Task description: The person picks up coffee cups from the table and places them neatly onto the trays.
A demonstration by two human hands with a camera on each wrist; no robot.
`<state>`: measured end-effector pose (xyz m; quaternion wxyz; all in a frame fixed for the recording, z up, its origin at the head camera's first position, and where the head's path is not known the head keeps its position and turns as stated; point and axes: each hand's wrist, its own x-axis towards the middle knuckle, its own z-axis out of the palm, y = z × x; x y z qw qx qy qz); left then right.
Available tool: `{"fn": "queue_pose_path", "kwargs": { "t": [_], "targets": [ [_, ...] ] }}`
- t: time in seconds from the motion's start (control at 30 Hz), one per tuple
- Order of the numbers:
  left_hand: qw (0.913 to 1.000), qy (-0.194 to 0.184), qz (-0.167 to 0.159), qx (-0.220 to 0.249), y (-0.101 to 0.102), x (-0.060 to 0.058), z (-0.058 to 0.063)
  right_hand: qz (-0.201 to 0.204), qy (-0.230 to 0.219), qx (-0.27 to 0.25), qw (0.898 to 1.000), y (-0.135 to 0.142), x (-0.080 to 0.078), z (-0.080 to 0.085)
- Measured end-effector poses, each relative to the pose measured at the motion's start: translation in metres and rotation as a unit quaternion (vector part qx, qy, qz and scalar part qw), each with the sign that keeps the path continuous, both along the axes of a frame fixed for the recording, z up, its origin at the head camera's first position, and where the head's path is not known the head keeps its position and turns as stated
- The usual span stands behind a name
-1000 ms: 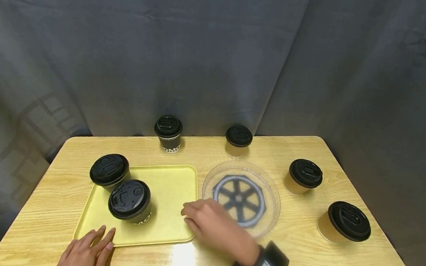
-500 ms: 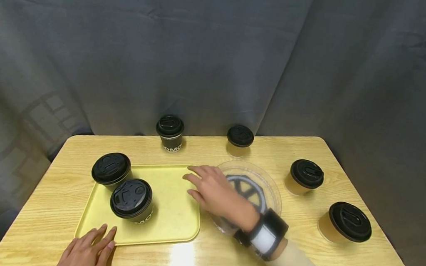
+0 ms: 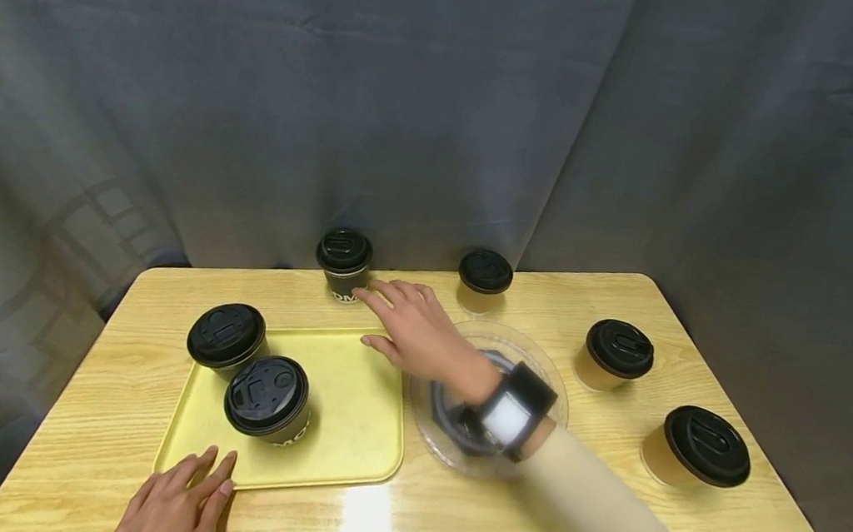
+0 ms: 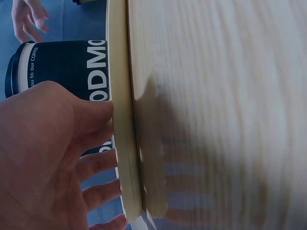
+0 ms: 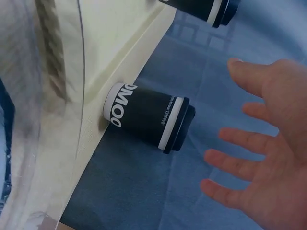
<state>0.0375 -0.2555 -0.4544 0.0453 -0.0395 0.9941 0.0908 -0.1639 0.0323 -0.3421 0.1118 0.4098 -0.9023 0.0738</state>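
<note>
My right hand (image 3: 424, 333) hovers over the far right part of the yellow tray (image 3: 357, 419), fingers spread and holding nothing. It is nearest to a black lidded paper cup (image 3: 344, 264) standing behind the tray. In the right wrist view the same cup (image 5: 148, 115) stands apart from the fingertips. My left hand (image 3: 174, 505) touches the tray's near left edge with extended fingers; the left wrist view shows the thumb and fingers along the rim (image 4: 120, 86). Two larger black cups, one (image 3: 267, 400) in front of the other (image 3: 225, 338), stand on the tray's left side.
Right of the tray lies a round clear plastic dish (image 3: 486, 463) with a dark spoked pattern, partly hidden by my right arm. Brown cups with black lids stand at the back (image 3: 480, 291), right (image 3: 611, 356) and near right (image 3: 690, 450). A grey curtain (image 3: 438, 117) hangs behind.
My right hand has moved away from me, from the tray's near right edge toward the black cup at the back. The left hand keeps its place at the tray's edge.
</note>
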Motion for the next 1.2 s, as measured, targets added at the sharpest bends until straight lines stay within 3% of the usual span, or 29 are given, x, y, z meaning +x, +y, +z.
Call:
{"fn": "queue_pose_path", "kwargs": {
  "t": [0.5, 0.93, 1.2],
  "targets": [
    [1.0, -0.006, 0.003, 0.004, 0.0, 0.0, 0.0, -0.018, -0.011, 0.012, 1.0, -0.023, -0.038, -0.002],
    [0.9997, -0.022, 0.009, 0.004, 0.001, 0.0, 0.001, -0.026, -0.031, 0.005, 0.999, -0.037, -0.05, -0.003],
    [0.9999, -0.004, 0.007, 0.009, 0.004, 0.002, 0.001, -0.045, -0.044, 0.008, 0.998, -0.042, -0.058, -0.004]
  ]
}}
